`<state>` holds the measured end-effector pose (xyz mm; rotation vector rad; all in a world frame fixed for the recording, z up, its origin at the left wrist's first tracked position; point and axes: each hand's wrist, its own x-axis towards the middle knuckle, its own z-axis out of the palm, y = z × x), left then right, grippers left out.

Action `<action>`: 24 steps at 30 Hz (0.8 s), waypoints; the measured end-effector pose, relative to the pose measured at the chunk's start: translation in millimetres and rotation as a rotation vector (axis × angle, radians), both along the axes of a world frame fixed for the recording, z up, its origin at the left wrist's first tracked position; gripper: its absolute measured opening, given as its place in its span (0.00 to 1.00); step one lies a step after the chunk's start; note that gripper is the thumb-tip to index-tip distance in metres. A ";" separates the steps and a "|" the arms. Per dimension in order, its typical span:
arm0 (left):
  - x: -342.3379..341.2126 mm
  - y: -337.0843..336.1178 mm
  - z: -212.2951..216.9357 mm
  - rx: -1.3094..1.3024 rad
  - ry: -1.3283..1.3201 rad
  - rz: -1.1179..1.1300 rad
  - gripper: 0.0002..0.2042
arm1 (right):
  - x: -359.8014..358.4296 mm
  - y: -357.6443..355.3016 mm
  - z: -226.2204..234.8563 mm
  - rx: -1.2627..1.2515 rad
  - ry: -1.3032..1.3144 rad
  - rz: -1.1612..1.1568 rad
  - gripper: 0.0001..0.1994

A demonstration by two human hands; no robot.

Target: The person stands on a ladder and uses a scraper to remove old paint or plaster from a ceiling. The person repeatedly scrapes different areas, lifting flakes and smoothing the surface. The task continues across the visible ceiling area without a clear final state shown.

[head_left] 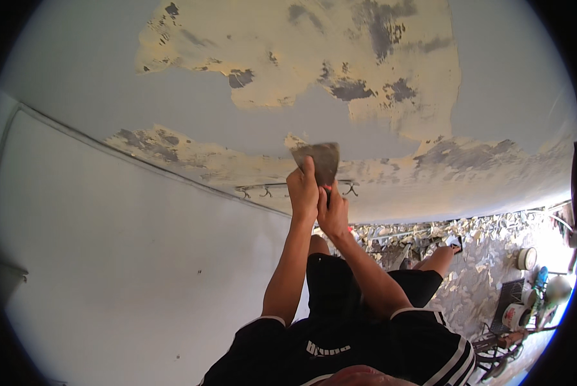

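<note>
Head view: person stands close to a wall, both arms raised, black shorts and a black striped-sleeve shirt at the bottom of the picture.
Left hand (303, 188): clenched round the scraper, thumb pressed up onto the back of the blade.
Right hand (333, 215): clenched on the handle just below the left; a bit of red grip shows between the fingers.
Scraper (319, 161): wide metal blade, dull grey, edge up and set against the wall at the rim of a bare patch.
Wall (108, 71): pale grey paint, with large stripped areas showing yellowish plaster (391, 58) and dark blotches.
Hook rail (263, 188): metal hooks fixed to the wall beside the hands.
Floor (481, 257): littered with paint flakes (423, 235); buckets and clutter at far right.
Step in hand: judged to be scraping loose paint, blade working the edge of the grey band between two bare patches.
Next move calls for: a firm two-handed push along the paint edge, blade kept shallow so it does not gouge the plaster.
</note>
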<state>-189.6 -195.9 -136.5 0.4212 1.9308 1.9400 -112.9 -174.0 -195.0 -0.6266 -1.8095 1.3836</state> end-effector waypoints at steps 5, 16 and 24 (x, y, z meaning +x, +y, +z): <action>6.4 3.2 5.2 0.145 -0.141 0.084 0.26 | -2.3 7.1 -12.3 0.188 0.062 -0.071 0.21; -33.1 -28.2 44.0 0.088 -0.144 0.135 0.30 | -17.9 -3.9 65.2 0.237 -0.068 0.078 0.14; -10.8 -18.2 6.5 0.058 -0.260 0.057 0.28 | 16.4 -7.8 41.3 0.214 -0.162 0.021 0.22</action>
